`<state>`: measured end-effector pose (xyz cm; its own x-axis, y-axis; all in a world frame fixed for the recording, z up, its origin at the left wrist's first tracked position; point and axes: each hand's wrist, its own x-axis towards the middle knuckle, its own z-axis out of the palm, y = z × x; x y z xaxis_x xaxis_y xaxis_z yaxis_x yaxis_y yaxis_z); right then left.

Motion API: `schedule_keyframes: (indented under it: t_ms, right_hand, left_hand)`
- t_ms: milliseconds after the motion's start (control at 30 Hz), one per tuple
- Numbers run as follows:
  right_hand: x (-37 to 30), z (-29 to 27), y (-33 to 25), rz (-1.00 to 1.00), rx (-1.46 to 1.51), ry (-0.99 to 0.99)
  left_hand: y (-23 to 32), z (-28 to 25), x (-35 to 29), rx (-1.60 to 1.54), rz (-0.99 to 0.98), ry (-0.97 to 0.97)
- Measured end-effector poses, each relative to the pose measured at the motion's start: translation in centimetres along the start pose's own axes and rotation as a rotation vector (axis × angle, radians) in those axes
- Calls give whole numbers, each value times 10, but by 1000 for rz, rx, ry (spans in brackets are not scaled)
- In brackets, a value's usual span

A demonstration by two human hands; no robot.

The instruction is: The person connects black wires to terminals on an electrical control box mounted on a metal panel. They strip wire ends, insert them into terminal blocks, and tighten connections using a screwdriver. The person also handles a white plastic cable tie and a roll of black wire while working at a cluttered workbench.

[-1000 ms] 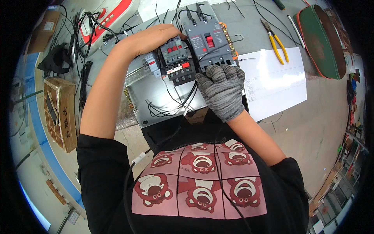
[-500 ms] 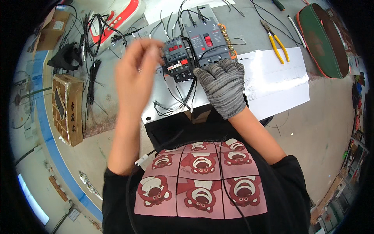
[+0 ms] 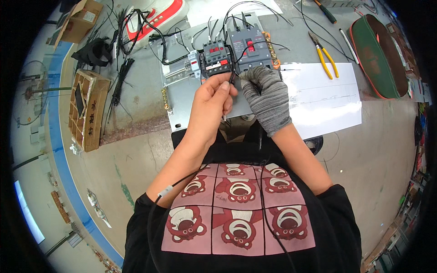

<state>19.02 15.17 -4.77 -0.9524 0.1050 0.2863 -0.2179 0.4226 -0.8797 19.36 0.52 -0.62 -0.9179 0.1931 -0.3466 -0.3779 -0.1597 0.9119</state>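
Note:
My bare left hand (image 3: 211, 102) is closed round a bundle of black wires (image 3: 233, 75) just below a black contactor (image 3: 215, 55). Against that bundle on the right, my right hand (image 3: 267, 98), in a grey striped glove, has its fingers curled in a pinch; what sits between the fingertips is hidden. Beside the contactor stands a larger grey circuit breaker (image 3: 250, 49) with a red switch. Both devices are mounted on a grey metal plate (image 3: 180, 109), along with a small white-and-blue breaker (image 3: 194, 63). Loose black wires run above and around them.
Right of the plate lie white paper (image 3: 325, 102), yellow-handled pliers (image 3: 327, 59), a screwdriver (image 3: 327, 12) and a green pouch (image 3: 378, 54). To the left are a cardboard divider box (image 3: 91, 113), black cable ties (image 3: 120, 84) and a black strap (image 3: 93, 54). A red-and-white device (image 3: 157, 20) stands behind.
My left hand has come down and right from beside the contactor and closed on the wire bundle. My right hand's fingers have curled in. The whole view has shifted slightly.

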Motion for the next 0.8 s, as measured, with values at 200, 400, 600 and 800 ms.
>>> schedule_keyframes:
  t_ms: [200, 400, 600, 800]
  right_hand:
    - [3, -4, -7, 177, 51, -146]
    - [21, -24, -8, 468, 423, -398]
    - [38, -18, -4, 569, 468, -544]
    - [45, -9, -8, 507, 111, -587]
  left_hand:
    - [6, 9, -7, 127, 44, 37]
    - [18, 6, -4, 234, 19, -18]
    - [7, 2, 8, 525, 217, 57]
    - [8, 2, -2, 1160, 507, 241]
